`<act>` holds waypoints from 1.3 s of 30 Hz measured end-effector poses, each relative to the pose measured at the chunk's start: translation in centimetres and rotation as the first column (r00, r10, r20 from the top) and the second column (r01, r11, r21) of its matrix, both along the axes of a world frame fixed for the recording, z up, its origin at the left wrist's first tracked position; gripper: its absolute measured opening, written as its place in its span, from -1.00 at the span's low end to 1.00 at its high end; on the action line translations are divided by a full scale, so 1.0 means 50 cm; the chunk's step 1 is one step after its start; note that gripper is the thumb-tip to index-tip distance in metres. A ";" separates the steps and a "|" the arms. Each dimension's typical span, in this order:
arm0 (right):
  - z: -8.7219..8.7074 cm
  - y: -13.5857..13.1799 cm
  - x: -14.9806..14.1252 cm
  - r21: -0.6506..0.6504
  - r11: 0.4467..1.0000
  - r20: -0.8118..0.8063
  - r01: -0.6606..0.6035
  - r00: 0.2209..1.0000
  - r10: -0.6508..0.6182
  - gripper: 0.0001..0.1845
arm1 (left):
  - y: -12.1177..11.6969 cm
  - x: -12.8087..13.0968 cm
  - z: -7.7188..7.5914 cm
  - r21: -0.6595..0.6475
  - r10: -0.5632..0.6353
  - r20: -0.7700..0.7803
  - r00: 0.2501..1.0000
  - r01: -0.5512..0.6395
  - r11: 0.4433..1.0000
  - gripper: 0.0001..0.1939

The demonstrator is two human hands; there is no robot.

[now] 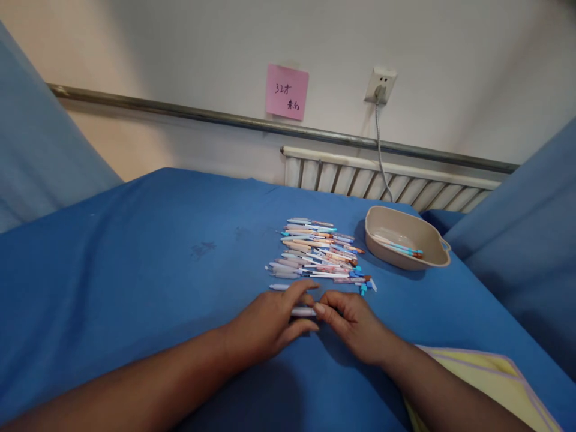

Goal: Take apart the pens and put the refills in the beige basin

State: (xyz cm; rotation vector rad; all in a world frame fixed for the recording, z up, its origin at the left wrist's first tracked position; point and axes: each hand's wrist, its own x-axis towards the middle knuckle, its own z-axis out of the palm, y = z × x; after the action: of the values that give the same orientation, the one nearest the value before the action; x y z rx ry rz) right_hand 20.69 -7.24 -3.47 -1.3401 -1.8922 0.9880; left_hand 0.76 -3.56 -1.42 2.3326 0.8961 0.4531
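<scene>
Running sideways, pale pen point(303, 312), right hand point(357, 327) pinching right end, left hand point(269, 324) spread.

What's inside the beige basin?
A few pens lie in the basin, turquoise and brown ends toward the right. Hidden: whatever is directly beneath them, or low against the near wall.

A pink note point(287, 93), socket point(380, 83) and radiator point(345, 180) sit well beyond the right hand point(360, 329), with yellow cloth point(495, 375) to its right.
</scene>
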 end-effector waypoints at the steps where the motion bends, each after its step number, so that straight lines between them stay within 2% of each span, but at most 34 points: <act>1: 0.001 0.000 0.001 0.027 1.000 0.002 0.009 1.000 -0.009 -0.66 | 0.004 -0.001 0.005 -0.028 0.022 0.025 0.999 -0.022 0.999 -0.46; 4: 0.008 0.000 0.003 0.093 0.995 0.024 0.027 0.999 -0.029 -0.67 | 0.015 -0.004 0.019 -0.100 0.058 -0.001 0.998 -0.058 0.993 -0.70; 6: 0.010 0.001 0.003 0.109 0.993 0.047 0.036 0.998 -0.042 -0.69 | 0.018 -0.003 0.022 -0.135 0.066 -0.037 0.997 -0.071 0.988 -0.68; 10: 0.008 0.003 0.003 0.117 0.992 0.063 0.047 0.997 -0.055 -0.73 | 0.015 0.002 0.018 -0.179 0.065 0.004 0.998 -0.063 0.982 -0.75; 17: 0.009 0.003 0.003 0.121 0.992 0.035 0.040 0.998 -0.044 -0.74 | 0.014 0.005 0.024 -0.235 0.012 0.008 1.000 -0.010 0.972 -0.75; 26: 0.009 0.000 0.004 0.113 0.993 0.030 0.026 0.999 -0.030 -0.75 | 0.005 0.006 0.021 -0.192 0.029 -0.016 0.999 -0.032 0.981 -0.77; 32: 0.019 0.020 0.053 0.121 0.993 0.089 0.014 0.996 -0.025 -0.77 | 0.021 -0.005 0.028 -0.233 0.076 -0.007 0.997 -0.076 0.970 -0.76; 39: 0.019 0.035 0.088 0.105 0.994 0.122 0.014 0.992 -0.027 -0.76 | 0.042 -0.011 0.015 -0.325 0.139 0.069 0.988 -0.110 0.939 -0.75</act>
State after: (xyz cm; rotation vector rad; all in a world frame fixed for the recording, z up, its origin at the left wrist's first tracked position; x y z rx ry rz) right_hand 25.09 -5.49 -2.50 -1.3845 -1.9883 0.8006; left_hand 0.21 -1.46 -0.69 1.9529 0.9970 0.4273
